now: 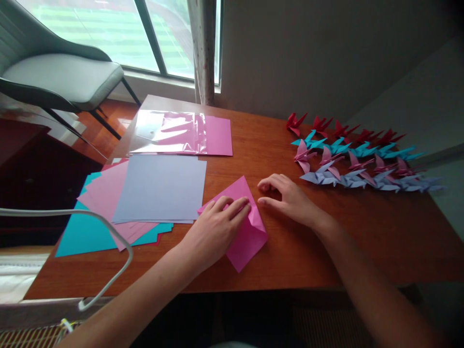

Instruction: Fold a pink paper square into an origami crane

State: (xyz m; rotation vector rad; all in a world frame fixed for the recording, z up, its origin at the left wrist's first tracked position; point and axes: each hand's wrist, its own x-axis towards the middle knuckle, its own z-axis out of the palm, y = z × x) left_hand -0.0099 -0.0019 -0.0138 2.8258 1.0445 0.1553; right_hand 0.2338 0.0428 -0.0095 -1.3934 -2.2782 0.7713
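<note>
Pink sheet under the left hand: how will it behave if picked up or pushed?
Probably very light: the pink sheet looks like thin paper. Likely easily bent or creased, since it already has a raised fold near its right corner. Pushed, it would probably slide rather than tip, lying low on the smooth-looking table, unless the left hand holds it.

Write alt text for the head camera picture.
A person's left hand rests on partly folded pink paper on a wooden table, the right hand just beside it. Coloured sheets lie left; four rows of paper cranes stand right.
</note>
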